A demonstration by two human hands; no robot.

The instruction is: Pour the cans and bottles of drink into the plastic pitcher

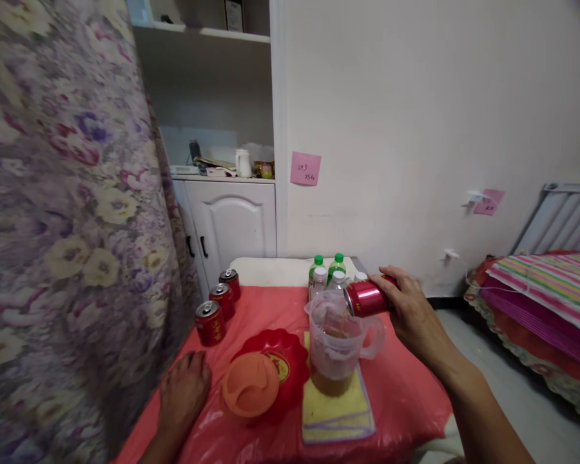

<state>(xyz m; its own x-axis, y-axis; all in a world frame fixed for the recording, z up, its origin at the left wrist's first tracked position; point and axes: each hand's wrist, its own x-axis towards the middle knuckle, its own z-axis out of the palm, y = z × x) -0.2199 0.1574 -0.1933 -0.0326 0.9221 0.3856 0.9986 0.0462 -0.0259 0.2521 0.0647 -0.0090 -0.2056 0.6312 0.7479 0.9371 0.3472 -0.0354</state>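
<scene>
Our R hand [408, 306] is wrapped round a shiny red can [370, 298] w/ gold lettering, tipped almost flat, top facing L, over the plastic jug [336, 354]. Jug's see-through, w/ brownish liq. inside, handle to R, standing on a yellow cloth [338, 419], R of the red dish [294, 354]. Our L hand [186, 386] lies loose, palm down, on the red table cover [265, 444], near L.

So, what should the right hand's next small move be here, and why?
I'd probably have the right hand tip the red can slightly further: it lies nearly level, its top end over the clear pitcher, and the brown liquid there appears to sit below the rim.
</scene>
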